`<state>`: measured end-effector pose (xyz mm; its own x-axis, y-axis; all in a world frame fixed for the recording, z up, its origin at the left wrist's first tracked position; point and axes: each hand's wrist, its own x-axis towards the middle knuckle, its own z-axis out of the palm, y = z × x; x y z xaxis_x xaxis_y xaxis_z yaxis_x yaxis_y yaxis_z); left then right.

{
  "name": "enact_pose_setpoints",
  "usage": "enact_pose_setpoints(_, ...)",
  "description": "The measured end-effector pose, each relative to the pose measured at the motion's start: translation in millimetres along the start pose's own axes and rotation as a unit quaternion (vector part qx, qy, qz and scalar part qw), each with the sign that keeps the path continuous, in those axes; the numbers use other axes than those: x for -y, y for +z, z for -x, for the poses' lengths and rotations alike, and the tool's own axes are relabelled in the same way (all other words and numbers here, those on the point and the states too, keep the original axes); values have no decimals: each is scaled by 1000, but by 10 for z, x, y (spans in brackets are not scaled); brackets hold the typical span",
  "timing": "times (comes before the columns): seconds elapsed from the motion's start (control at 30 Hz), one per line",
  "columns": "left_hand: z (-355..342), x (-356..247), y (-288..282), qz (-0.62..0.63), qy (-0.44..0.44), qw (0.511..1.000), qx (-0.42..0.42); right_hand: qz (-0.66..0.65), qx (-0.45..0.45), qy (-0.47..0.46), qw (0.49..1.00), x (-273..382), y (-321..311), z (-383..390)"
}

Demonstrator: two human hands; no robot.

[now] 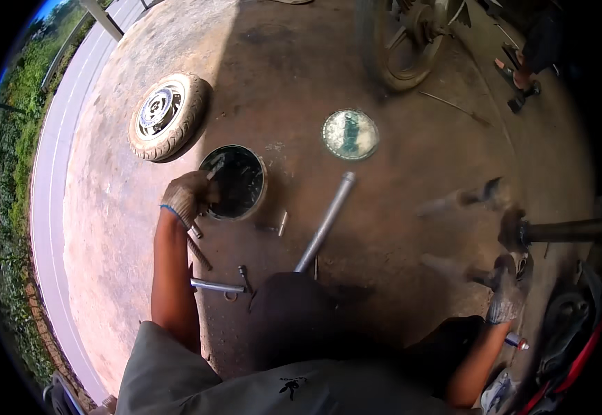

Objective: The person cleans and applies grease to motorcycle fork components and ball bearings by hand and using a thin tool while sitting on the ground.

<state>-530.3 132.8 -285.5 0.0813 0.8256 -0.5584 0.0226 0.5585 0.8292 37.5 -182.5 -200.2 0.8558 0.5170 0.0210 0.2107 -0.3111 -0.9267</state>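
Note:
My left hand (pixel 185 195), in a knit glove, is curled at the left rim of a metal bucket (pixel 261 181) of dark grease or liquid; what its fingers hold is hidden. My right hand (pixel 505 301), also gloved, is closed around a dark part I cannot make out, below a dark metal shaft (pixel 564 231) at the right. A long steel tube (pixel 325 221) lies on the floor between my hands. A shorter tube (pixel 218 285), a ribbed rod (pixel 199 253) and small metal pieces lie beside my left forearm.
A loose wheel (pixel 166 142) lies upper left, a round lid (pixel 349 135) beyond the tube. A mounted wheel (pixel 394 76) and a thin rod (pixel 453 107) are farther back. Another person's leg and sandalled foot (pixel 522 76) show upper right. A road (pixel 66 194) borders the concrete floor (pixel 100 277).

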Motion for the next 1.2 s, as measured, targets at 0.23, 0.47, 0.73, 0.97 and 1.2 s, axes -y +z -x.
enact_pose_setpoints(0.23,946,-635,1747,112,181,965,152,56,28,-43,997,281,79,-9)
enact_pose_setpoints(0.47,1748,-666,3852,-48,232,930,283,-24,52,-35,998,303,-12,161)
enact_pose_setpoints(0.73,1993,-68,4369,-313,519,787,114,-92,101,11,991,246,-64,145)
enact_pose_setpoints(0.97,1966,36,4490,-382,590,707,75,-135,96,44,985,284,-97,104)
enact_pose_setpoints(1.2,2005,241,4549,-423,636,642,66,-144,109,52,982,326,-93,130)
